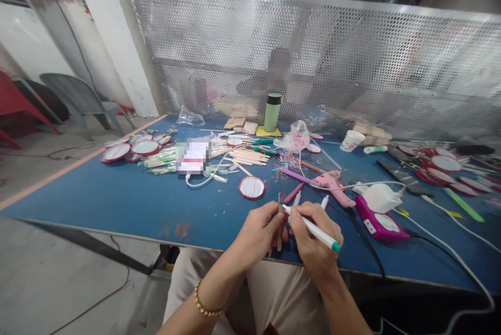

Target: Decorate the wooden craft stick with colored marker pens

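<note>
My left hand (260, 228) pinches a wooden craft stick (279, 238), held roughly upright over the table's front edge. In my right hand (318, 238) is a white marker (319, 233) with a green end, its tip touching or very close to the top of the stick. A patch of green shows there. Just beyond my hands lie a dark pink marker (293, 194) and two white markers, partly hidden by my fingers. A round white disc with a red rim (252, 188) rests flat on the blue table, ahead of my left hand.
A pink glue gun (334, 187) and a magenta power strip (379, 223) with cables sit to the right. Loose craft sticks (248, 156), a phone (194, 156) and a green bottle (272, 112) stand farther back. A perforated metal panel (219, 37) borders the table's far side.
</note>
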`<action>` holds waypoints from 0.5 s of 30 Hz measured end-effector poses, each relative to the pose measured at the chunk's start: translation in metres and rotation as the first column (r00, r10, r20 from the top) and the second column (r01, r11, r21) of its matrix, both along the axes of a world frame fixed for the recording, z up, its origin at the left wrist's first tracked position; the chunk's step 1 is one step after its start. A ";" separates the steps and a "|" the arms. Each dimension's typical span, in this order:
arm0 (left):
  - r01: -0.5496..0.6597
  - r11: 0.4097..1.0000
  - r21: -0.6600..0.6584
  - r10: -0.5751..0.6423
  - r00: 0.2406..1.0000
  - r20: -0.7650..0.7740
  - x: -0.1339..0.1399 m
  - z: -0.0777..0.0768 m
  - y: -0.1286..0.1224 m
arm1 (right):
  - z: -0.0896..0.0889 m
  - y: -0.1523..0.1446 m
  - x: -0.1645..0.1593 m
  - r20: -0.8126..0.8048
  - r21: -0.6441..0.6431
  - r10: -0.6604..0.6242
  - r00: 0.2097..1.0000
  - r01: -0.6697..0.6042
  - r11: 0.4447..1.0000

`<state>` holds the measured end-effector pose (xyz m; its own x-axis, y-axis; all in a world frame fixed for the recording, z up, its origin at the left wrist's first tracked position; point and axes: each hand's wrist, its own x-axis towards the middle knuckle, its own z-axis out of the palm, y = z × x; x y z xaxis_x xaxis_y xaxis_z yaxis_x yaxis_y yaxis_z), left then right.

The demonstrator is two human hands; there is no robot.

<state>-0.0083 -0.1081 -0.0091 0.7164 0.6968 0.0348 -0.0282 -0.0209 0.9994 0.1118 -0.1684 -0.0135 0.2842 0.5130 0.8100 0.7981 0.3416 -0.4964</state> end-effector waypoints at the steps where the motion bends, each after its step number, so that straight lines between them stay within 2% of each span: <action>1: 0.001 1.000 -0.003 -0.001 1.000 0.000 0.000 0.000 0.000 | 0.000 0.000 0.000 0.001 0.001 -0.002 1.000 0.002 1.000; 9: 0.009 1.000 0.001 -0.009 1.000 0.018 0.000 -0.004 0.001 | -0.001 0.000 0.000 -0.062 0.024 0.016 0.998 -0.015 1.000; 15: 0.011 1.000 0.010 -0.011 1.000 0.000 0.000 -0.002 0.000 | -0.001 0.000 0.000 -0.023 0.027 0.028 0.999 -0.027 0.999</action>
<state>-0.0086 -0.1079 -0.0113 0.7238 0.6888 0.0415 -0.0285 -0.0303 0.9991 0.1114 -0.1683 -0.0147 0.2895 0.4995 0.8165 0.7762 0.3767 -0.5056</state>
